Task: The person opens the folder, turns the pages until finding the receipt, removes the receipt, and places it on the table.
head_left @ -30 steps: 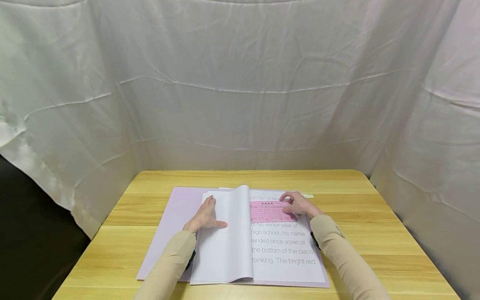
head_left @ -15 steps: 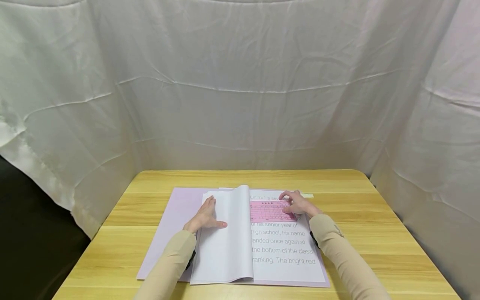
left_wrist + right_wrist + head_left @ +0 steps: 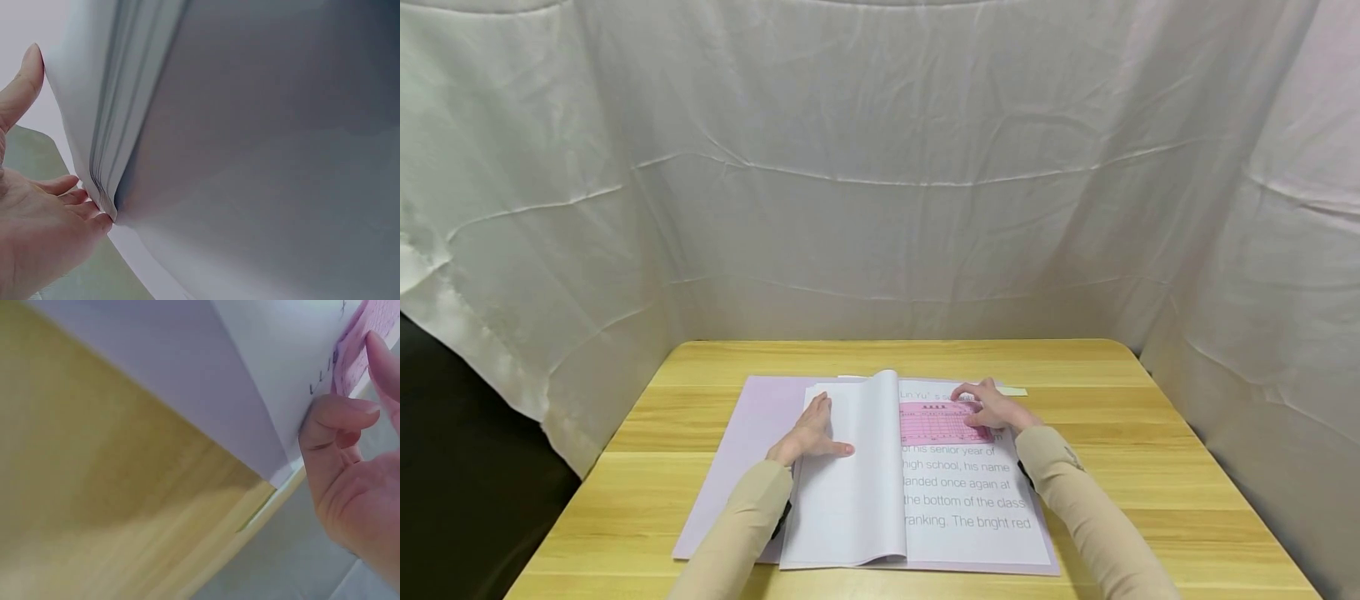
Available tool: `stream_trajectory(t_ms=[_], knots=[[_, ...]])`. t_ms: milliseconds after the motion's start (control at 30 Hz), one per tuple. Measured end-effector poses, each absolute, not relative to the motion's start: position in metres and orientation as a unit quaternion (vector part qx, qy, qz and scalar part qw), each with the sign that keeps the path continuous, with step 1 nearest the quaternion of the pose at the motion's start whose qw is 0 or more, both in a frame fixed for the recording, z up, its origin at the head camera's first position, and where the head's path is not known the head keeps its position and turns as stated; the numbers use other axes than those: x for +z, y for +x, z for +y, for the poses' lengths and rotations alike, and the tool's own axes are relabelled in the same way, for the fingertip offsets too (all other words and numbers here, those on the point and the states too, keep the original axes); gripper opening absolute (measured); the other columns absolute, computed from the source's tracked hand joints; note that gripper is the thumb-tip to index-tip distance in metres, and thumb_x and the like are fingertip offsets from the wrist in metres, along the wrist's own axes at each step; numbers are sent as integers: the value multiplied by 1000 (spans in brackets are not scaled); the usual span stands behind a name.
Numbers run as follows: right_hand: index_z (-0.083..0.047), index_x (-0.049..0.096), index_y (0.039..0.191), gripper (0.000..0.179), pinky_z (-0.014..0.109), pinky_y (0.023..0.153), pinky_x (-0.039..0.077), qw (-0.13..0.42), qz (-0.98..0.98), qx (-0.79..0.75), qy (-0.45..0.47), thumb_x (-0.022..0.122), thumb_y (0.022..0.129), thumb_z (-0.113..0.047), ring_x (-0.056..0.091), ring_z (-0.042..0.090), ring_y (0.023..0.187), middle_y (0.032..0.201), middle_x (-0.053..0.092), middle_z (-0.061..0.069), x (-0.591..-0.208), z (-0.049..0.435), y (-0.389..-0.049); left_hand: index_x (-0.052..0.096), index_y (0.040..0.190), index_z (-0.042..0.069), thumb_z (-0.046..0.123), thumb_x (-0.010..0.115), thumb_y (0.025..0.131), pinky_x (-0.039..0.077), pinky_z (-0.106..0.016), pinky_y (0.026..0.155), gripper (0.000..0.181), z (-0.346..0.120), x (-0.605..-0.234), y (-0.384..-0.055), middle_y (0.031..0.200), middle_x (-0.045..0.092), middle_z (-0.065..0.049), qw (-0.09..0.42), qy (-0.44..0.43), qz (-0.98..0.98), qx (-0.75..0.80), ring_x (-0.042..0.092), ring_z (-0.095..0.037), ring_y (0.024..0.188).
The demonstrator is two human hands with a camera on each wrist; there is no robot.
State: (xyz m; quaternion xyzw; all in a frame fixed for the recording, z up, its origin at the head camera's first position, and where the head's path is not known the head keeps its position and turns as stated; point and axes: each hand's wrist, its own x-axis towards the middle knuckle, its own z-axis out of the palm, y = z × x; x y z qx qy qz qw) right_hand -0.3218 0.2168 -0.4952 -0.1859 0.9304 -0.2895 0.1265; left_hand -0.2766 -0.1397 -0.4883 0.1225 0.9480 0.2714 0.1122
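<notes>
A large book of white printed pages (image 3: 962, 546) lies open on a lilac cover (image 3: 760, 425). My left hand (image 3: 808, 435) rests on the blank left pages (image 3: 835, 525), thumb spread wide from the fingers. In the left wrist view, its fingertips (image 3: 103, 222) touch the edge of the page stack (image 3: 128, 112). A pink slip with a printed grid (image 3: 932, 427) lies flat across the right page. My right hand (image 3: 996, 408) is over the slip's right end, with the thumb on it. Its fingers are bent near the slip's upper edge, apart from the thumb.
The book lies on a wooden table (image 3: 1150, 483). A pale strip (image 3: 1017, 392) sticks out behind its upper right corner. Grey-white curtains (image 3: 880, 208) hang behind and at both sides.
The fingers of my right hand have shifted slightly to the left along the slip's upper edge. The left hand, book and slip look unmoved.
</notes>
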Motion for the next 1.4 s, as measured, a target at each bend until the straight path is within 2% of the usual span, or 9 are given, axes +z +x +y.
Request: stream_trajectory(t_ms=[167,467,533,633,733,800,1033,1233,1400], knots=[[-14,62,123,41,55,94,46,149,927,-292,-181,70,85,0,47,37,105,118,39,24,-495,214,-324,19,151,-20,27,86,80,18,-55,128,108,-140,-489,-275,162,15,-36,121,116,946,277,17,-48,153],[-10,63,112,30,56,94,45,129,934,-291,-163,73,84,-4,47,36,104,117,39,23,-495,217,-322,17,150,-21,26,85,80,18,-56,128,108,-138,-487,-275,162,14,-37,120,123,945,279,17,-49,153],[-8,62,115,34,48,90,47,120,941,-278,-148,76,84,-9,48,32,100,118,42,23,-493,217,-321,17,150,-21,25,85,80,17,-56,128,108,-139,-487,-275,162,14,-38,121,124,944,280,16,-49,153],[-2,58,121,44,36,73,52,120,947,-276,-110,79,84,-14,53,26,85,114,47,21,-490,216,-320,15,151,-20,26,85,81,16,-55,128,109,-139,-487,-276,163,12,-36,128,119,944,280,14,-48,154],[4,56,123,50,26,55,48,124,948,-279,-86,80,84,-16,52,19,68,101,54,16,-489,216,-319,15,151,-20,26,85,80,15,-56,128,110,-139,-487,-276,163,12,-36,129,119,943,281,14,-49,153],[5,56,120,49,24,50,45,125,946,-289,-76,80,84,-16,49,16,61,91,55,12,-489,216,-318,15,152,-19,27,85,81,15,-56,128,110,-139,-488,-276,163,11,-36,132,118,943,281,13,-48,154],[0,59,100,32,23,51,42,124,942,-307,-55,81,83,-16,48,15,64,89,53,8,-490,216,-315,15,151,-20,27,84,81,16,-56,128,109,-140,-489,-277,163,12,-36,130,122,944,277,14,-49,153],[4,60,103,40,26,57,43,100,960,-260,-38,83,82,-21,52,20,71,89,58,12,-486,212,-312,17,151,-20,27,84,82,18,-55,128,107,-141,-491,-278,163,13,-35,129,126,944,276,16,-48,153],[3,60,93,41,28,61,39,79,971,-223,-19,85,79,-26,51,22,73,82,58,11,-482,207,-308,17,152,-19,27,84,82,19,-55,128,108,-141,-492,-278,163,13,-35,131,122,945,275,16,-47,153]])
